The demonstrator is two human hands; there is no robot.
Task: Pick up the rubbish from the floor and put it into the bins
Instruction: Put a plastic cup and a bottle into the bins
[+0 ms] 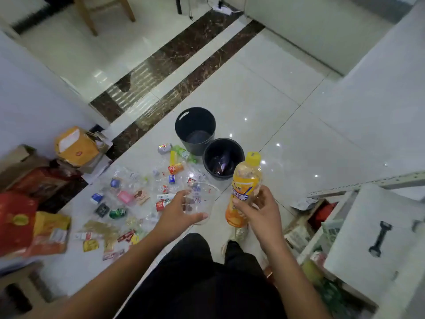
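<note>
Two round black plastic bins stand touching on the glossy white tiled floor [264, 93]: the far bin [195, 116] and the near bin [238, 153], which has a dark bottle lying inside it. Left of them spreads a litter of crushed cans, clear bottles and coloured wrappers [128, 196], with a green plastic bottle [184, 154] and a dented silver can [164, 148] right beside the bins. Further left sit a yellow cardboard box [73, 146] and a red bag [16, 222]; a white shelf unit [368, 226] stands on the right. Nothing lies between the hands and the bins' open mouths.

An orange plastic drink bottle with a yellow cap [245, 180] is held in the air near the near bin. Its long axis runs nearly upright in the view, the cap pointing away from the person and overlapping that bin's rim. A clear plastic cup [200, 196] is held above the litter, mouth turned away from the person, base toward them.

The right hand [259, 210] has its fingers curled round the bottle's lower half. The left hand [179, 212] grips the cup, thumb across its base, the other fingers wrapped round its side.
</note>
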